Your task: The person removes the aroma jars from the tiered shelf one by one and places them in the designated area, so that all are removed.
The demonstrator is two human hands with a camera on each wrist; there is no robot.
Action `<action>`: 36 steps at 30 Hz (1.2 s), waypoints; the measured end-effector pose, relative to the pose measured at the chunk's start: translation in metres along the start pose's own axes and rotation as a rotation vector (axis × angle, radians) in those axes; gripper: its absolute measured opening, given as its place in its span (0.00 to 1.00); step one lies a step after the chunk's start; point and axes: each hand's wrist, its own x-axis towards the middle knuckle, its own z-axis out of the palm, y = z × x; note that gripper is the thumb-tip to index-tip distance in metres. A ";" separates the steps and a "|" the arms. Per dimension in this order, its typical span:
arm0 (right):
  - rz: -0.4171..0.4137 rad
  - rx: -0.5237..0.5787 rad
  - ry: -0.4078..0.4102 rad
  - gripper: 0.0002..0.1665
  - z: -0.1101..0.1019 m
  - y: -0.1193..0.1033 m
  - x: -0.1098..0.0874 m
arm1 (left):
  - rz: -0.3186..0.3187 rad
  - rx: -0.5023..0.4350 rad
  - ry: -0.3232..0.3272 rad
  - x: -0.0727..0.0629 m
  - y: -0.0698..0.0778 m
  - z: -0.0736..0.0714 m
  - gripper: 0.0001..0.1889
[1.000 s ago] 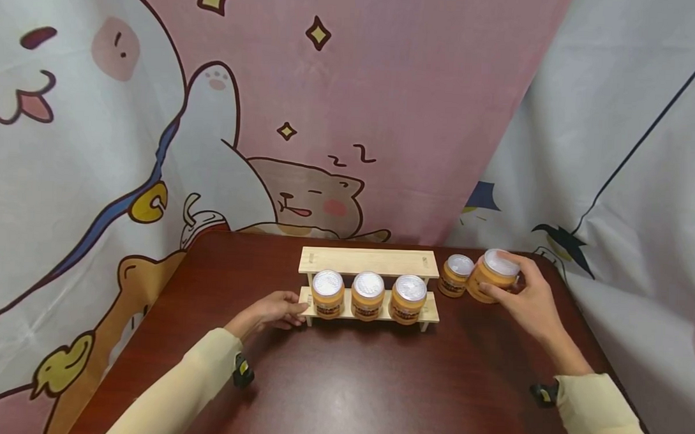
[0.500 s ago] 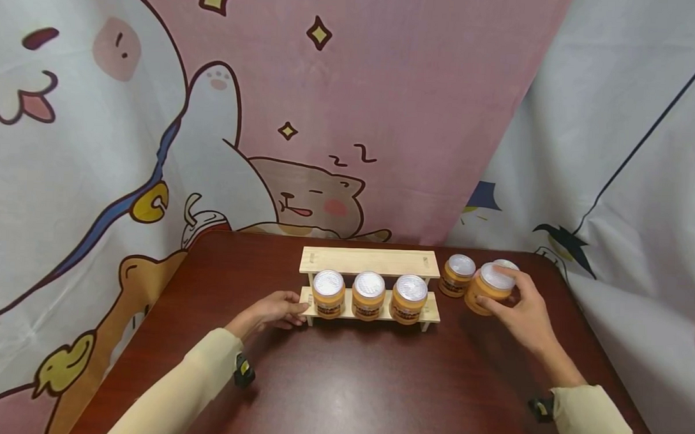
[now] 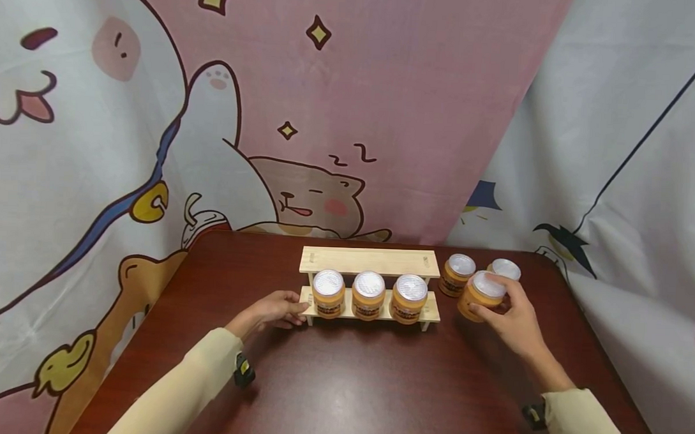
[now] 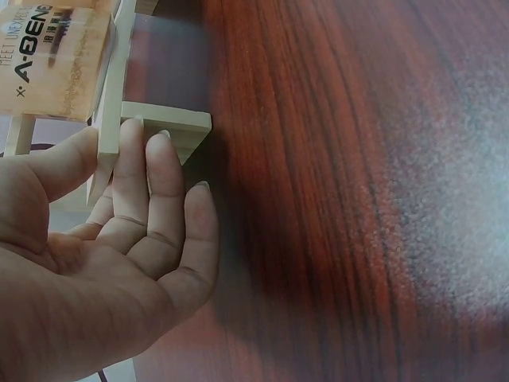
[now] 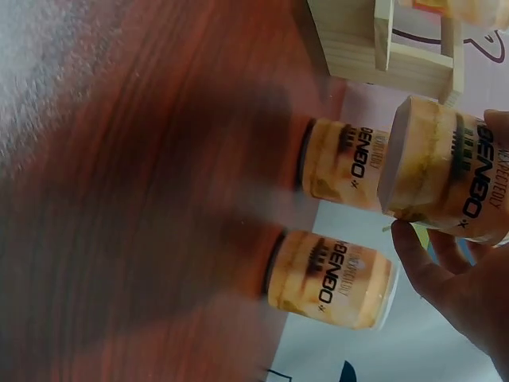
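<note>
A two-step wooden rack (image 3: pixel 369 261) stands at the back of the table, with three orange jars with clear lids in a row on its lower step; the middle jar (image 3: pixel 368 297) is one of them. My left hand (image 3: pixel 278 309) pinches the left end of that step, thumb above and fingers below in the left wrist view. To the right of the rack, my right hand (image 3: pixel 512 315) grips another jar (image 5: pixel 437 171) by its side. In the right wrist view this jar is raised off the table and tilted. Its lid is partly covered by my fingers.
Two more jars stand on the dark wooden table (image 3: pixel 342 383) at the back right: a left one (image 3: pixel 456 276) and a right one (image 3: pixel 505 268), partly hidden behind the held jar. A cartoon-printed cloth (image 3: pixel 397 116) hangs behind the table and along its sides.
My right hand has brought its jar toward me and slightly left, uncovering the jar behind it. The left hand and the rack have stayed in place.
</note>
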 end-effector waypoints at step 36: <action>0.002 -0.012 -0.076 0.40 0.033 0.020 -0.008 | -0.015 -0.003 0.012 0.004 -0.001 0.000 0.16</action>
